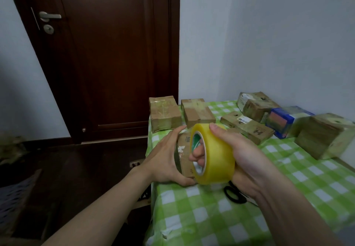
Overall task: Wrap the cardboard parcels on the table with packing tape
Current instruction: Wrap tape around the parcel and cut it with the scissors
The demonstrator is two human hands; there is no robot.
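1. Two hands meet over the green-and-white checked table (211,217). The left hand (165,157) holds a small brown cardboard parcel (184,149), and the right hand (244,159) grips a yellow packing tape roll (217,155), fingers through its core.
2. One flat cardboard parcel (249,128) behind them bears a printed "H"; its white label is unreadable.

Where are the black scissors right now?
Head view: the scissors lie on the checked tablecloth, partly hidden under the right hand, just below the tape roll.
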